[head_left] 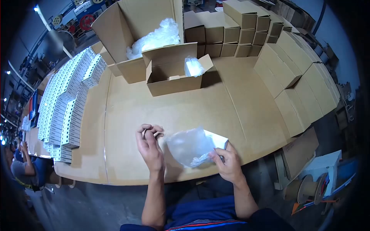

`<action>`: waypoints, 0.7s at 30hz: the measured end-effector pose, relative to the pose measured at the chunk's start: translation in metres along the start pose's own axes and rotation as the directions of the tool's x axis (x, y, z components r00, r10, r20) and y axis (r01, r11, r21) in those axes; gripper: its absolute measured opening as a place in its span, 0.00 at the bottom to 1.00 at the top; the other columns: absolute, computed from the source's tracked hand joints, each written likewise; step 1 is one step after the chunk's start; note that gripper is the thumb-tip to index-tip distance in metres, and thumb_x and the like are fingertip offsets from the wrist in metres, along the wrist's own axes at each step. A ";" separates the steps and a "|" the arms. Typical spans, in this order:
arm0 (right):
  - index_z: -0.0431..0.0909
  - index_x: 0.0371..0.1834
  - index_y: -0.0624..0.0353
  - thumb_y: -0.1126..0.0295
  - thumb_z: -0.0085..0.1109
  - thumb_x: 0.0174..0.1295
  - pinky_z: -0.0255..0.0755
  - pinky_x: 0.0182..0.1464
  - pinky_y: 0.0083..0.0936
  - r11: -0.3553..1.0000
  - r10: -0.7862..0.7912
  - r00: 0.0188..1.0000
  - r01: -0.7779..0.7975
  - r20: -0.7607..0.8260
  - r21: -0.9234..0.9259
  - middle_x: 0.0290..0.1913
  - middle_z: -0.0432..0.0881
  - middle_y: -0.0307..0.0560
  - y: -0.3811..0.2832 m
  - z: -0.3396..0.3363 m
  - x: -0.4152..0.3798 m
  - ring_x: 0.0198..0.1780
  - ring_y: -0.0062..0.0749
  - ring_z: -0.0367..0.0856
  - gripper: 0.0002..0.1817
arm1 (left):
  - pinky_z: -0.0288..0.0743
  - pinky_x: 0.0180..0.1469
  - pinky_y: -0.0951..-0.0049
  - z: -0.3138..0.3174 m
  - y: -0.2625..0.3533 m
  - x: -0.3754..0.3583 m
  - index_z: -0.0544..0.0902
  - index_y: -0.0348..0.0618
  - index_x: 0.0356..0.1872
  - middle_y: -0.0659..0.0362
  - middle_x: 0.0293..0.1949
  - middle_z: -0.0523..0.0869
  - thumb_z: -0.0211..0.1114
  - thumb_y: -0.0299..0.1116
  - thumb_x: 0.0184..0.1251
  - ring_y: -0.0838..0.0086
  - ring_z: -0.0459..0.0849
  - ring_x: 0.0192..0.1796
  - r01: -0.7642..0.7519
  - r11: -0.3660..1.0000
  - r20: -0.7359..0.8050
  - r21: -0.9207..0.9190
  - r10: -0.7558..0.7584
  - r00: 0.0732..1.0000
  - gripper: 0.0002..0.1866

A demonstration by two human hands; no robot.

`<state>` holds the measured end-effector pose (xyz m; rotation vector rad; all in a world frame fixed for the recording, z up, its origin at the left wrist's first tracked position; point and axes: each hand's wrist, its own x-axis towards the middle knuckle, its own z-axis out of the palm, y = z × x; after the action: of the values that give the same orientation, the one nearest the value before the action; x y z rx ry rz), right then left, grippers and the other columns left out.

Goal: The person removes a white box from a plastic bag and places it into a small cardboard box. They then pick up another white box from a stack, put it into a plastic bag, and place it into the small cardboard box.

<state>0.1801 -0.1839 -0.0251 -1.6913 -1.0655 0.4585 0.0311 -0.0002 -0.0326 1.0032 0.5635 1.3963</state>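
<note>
My right hand point(228, 163) grips a small white box point(216, 139) together with a clear plastic bag point(187, 143), near the front of the cardboard-covered table. The bag spreads out leftward from the box and overlaps part of it. To the left of the bag is my left hand point(150, 144), raised with fingers loosely curled and apart, nothing in it. Farther back sits an open cardboard box point(173, 85) with its flaps up. A bagged white item point(193, 67) rests at that box's right end.
Stacked small white boxes point(65, 96) line the table's left side. A large open carton point(115, 34) behind holds crumpled clear plastic bags point(158, 36). Closed brown cartons point(231, 34) are piled at the back, more cartons point(296, 81) at the right. Another person point(29, 167) is at far left.
</note>
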 end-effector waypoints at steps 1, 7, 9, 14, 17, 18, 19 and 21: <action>0.86 0.38 0.69 0.68 0.69 0.69 0.75 0.49 0.38 1.000 -0.013 1.000 0.013 -0.016 -0.005 0.45 0.79 0.62 -0.001 0.001 0.001 0.46 0.52 0.81 0.12 | 0.75 0.36 0.78 0.001 -0.002 -0.008 0.69 0.37 0.64 0.52 0.48 0.86 0.63 0.30 0.78 0.79 0.82 0.39 0.086 0.996 0.045 0.004 -0.086 0.995 0.20; 0.85 0.39 0.71 0.67 0.68 0.69 0.75 0.50 0.38 0.999 -0.033 0.999 0.033 -0.012 -0.012 0.45 0.80 0.61 0.005 0.011 0.003 0.47 0.51 0.80 0.13 | 0.75 0.66 0.66 -0.007 0.005 -0.044 0.76 0.33 0.65 0.53 0.54 0.86 0.81 0.30 0.61 0.68 0.84 0.59 0.418 0.848 0.342 0.326 -0.518 0.784 0.32; 0.84 0.41 0.68 0.70 0.67 0.69 0.74 0.49 0.35 0.988 -0.110 0.993 0.113 0.034 -0.105 0.45 0.81 0.57 0.008 0.012 0.003 0.47 0.44 0.80 0.10 | 0.79 0.63 0.67 -0.002 0.004 -0.041 0.82 0.32 0.58 0.53 0.50 0.89 0.83 0.28 0.58 0.70 0.87 0.54 0.451 0.802 0.300 0.392 -0.575 0.761 0.27; 0.84 0.46 0.62 0.75 0.52 0.74 0.72 0.55 0.25 0.987 0.030 0.997 -0.018 -0.073 0.163 0.47 0.83 0.46 0.013 -0.023 0.016 0.51 0.31 0.78 0.09 | 0.84 0.52 0.69 -0.009 0.007 -0.045 0.84 0.32 0.51 0.54 0.43 0.91 0.83 0.27 0.58 0.71 0.90 0.47 0.067 0.847 0.417 0.527 -0.326 0.848 0.22; 0.66 0.70 0.64 0.77 0.54 0.75 0.69 0.65 0.27 0.912 -0.066 0.963 0.164 -0.261 0.376 0.57 0.78 0.50 -0.005 -0.036 0.033 0.60 0.32 0.76 0.22 | 0.85 0.49 0.69 -0.013 0.009 -0.052 0.84 0.33 0.49 0.52 0.42 0.92 0.84 0.29 0.57 0.70 0.92 0.45 -0.017 0.832 0.447 0.555 -0.281 0.849 0.21; 0.61 0.73 0.64 0.79 0.56 0.73 0.69 0.65 0.28 0.860 -0.137 0.947 0.259 -0.290 0.439 0.59 0.76 0.52 -0.016 -0.040 0.040 0.61 0.33 0.76 0.26 | 0.86 0.48 0.69 -0.013 0.009 -0.054 0.84 0.34 0.48 0.52 0.41 0.92 0.84 0.29 0.57 0.70 0.92 0.44 -0.036 0.827 0.452 0.562 -0.269 0.851 0.21; 0.59 0.73 0.64 0.81 0.58 0.72 0.69 0.66 0.29 0.855 -0.205 0.943 0.302 -0.261 0.421 0.60 0.75 0.53 -0.019 -0.044 0.046 0.61 0.33 0.76 0.28 | 0.86 0.48 0.69 -0.013 0.009 -0.055 0.84 0.34 0.49 0.52 0.41 0.92 0.84 0.29 0.57 0.70 0.92 0.44 -0.041 0.830 0.464 0.557 -0.270 0.844 0.21; 0.57 0.74 0.63 0.84 0.60 0.69 0.69 0.67 0.31 0.833 -0.342 0.919 0.392 -0.194 0.390 0.61 0.73 0.54 -0.027 -0.053 0.056 0.62 0.34 0.76 0.33 | 0.86 0.48 0.69 -0.013 0.007 -0.057 0.84 0.35 0.49 0.51 0.41 0.92 0.84 0.30 0.57 0.70 0.92 0.45 -0.054 0.837 0.487 0.545 -0.263 0.833 0.22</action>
<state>0.2366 -0.1657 0.0303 -1.0815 -1.0840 0.3058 0.0084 -0.0526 -0.0460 1.7296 0.5774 0.7776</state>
